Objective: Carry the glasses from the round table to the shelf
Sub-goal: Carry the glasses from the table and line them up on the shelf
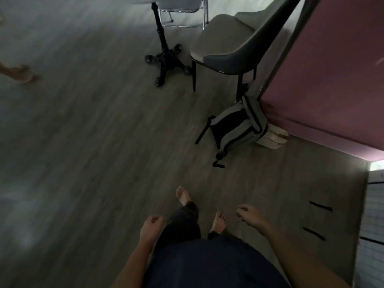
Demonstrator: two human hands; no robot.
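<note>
Your left hand (150, 225) and right hand (249, 215), low in the frame, hang loosely curled and grasp nothing, probably because you are walking the floor (83, 142) past the chair (224, 38) at upper right; no glasses are in sight.

Dark navy top (207, 267), dark trousers (182, 223), barefoot.

Grey chair (224, 38) beside black wheeled stand (166, 57); grey-black backpack (236, 125) on wood floor (93, 132), against pink panel (332, 80).
</note>
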